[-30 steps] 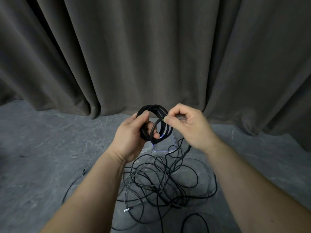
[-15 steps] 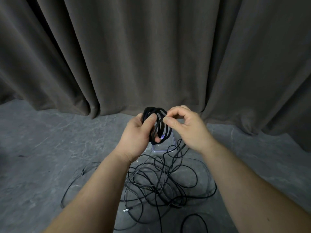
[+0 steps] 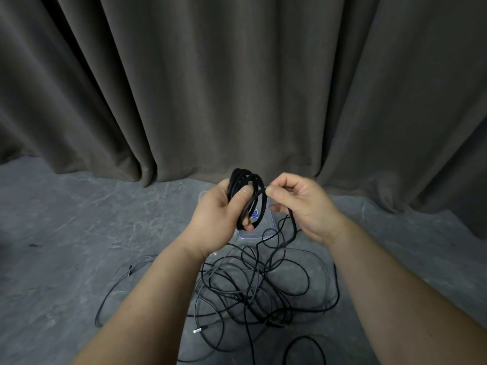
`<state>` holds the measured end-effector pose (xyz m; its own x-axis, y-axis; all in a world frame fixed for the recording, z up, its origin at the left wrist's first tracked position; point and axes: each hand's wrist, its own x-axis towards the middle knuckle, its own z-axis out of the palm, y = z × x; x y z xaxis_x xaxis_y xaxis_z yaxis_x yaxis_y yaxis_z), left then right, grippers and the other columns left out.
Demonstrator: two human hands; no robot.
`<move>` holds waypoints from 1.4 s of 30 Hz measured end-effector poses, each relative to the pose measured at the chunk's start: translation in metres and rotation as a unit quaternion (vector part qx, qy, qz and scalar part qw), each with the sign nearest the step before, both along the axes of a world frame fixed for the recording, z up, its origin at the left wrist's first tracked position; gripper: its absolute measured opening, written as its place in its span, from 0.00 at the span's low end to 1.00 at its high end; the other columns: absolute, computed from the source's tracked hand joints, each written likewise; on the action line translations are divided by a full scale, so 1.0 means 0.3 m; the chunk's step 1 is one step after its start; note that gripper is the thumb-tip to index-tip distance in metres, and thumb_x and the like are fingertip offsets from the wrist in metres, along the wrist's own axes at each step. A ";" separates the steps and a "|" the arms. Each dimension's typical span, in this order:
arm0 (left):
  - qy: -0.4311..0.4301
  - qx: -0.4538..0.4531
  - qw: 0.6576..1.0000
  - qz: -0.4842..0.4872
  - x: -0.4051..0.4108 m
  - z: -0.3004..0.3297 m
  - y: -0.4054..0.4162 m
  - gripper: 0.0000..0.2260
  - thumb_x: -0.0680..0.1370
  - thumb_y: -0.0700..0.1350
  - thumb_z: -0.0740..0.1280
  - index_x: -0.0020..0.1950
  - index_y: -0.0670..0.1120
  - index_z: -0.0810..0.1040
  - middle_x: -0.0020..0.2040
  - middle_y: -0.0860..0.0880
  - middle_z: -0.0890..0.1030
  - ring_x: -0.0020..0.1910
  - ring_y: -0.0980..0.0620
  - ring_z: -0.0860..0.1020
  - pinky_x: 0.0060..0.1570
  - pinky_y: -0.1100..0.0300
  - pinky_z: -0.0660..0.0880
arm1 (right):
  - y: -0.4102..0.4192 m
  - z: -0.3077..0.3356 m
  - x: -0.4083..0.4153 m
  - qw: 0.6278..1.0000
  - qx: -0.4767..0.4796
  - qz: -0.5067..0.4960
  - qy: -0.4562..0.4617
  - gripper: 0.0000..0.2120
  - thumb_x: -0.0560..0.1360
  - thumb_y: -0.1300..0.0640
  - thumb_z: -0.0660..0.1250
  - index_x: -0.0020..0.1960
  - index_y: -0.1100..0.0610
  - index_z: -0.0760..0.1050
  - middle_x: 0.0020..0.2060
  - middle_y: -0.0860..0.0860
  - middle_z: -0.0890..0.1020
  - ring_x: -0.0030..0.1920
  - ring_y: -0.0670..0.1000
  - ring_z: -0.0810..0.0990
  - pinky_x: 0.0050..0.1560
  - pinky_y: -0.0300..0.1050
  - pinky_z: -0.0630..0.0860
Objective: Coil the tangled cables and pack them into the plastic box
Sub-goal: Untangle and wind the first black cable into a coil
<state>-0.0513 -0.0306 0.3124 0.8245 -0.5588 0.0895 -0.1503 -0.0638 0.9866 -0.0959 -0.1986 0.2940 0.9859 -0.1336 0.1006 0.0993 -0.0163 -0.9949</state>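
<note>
My left hand (image 3: 216, 214) grips a coil of black cable (image 3: 246, 180), several loops held upright with the thumb across them. My right hand (image 3: 303, 204) pinches the loose strand of the same cable at the coil's right side; that strand drops down to the floor. Below my hands a tangle of black cables (image 3: 253, 285) lies spread on the grey floor. A clear plastic box (image 3: 266, 231) with a blue label sits on the floor behind the tangle, mostly hidden by my hands and the coil.
A dark grey curtain (image 3: 237, 88) hangs across the whole back and reaches the floor. A cable end with a silver plug (image 3: 197, 330) lies at the front of the tangle. Another cable loop (image 3: 303, 349) lies near the bottom edge.
Both hands have shifted slightly right, and the coil has turned more edge-on. My right hand keeps pinching the strand against the coil.
</note>
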 end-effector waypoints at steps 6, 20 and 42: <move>0.101 -0.094 0.990 -0.011 -0.008 -0.007 -0.032 0.10 0.82 0.49 0.58 0.47 0.43 0.72 0.25 0.49 0.71 0.26 0.51 0.74 0.34 0.61 0.72 | 0.038 -0.001 0.024 0.995 -0.021 -0.089 -0.046 0.08 0.70 0.46 0.70 0.35 0.49 0.77 0.34 0.53 0.78 0.37 0.49 0.74 0.42 0.45 0.73; 0.058 -0.077 0.995 0.013 0.000 0.005 -0.004 0.09 0.83 0.45 0.58 0.46 0.44 0.72 0.25 0.50 0.75 0.26 0.52 0.76 0.33 0.63 0.76 | 0.025 0.001 0.022 0.999 0.007 -0.048 -0.024 0.09 0.68 0.43 0.71 0.35 0.47 0.78 0.40 0.56 0.79 0.45 0.54 0.76 0.60 0.62 0.73; 0.106 -0.103 0.989 0.003 -0.037 0.005 -0.052 0.15 0.81 0.44 0.61 0.34 0.46 0.69 0.21 0.52 0.65 0.20 0.55 0.64 0.34 0.61 0.73 | 0.088 -0.035 0.055 0.986 -0.006 -0.148 -0.077 0.07 0.76 0.49 0.67 0.54 0.40 0.76 0.50 0.45 0.82 0.52 0.42 0.80 0.56 0.45 0.77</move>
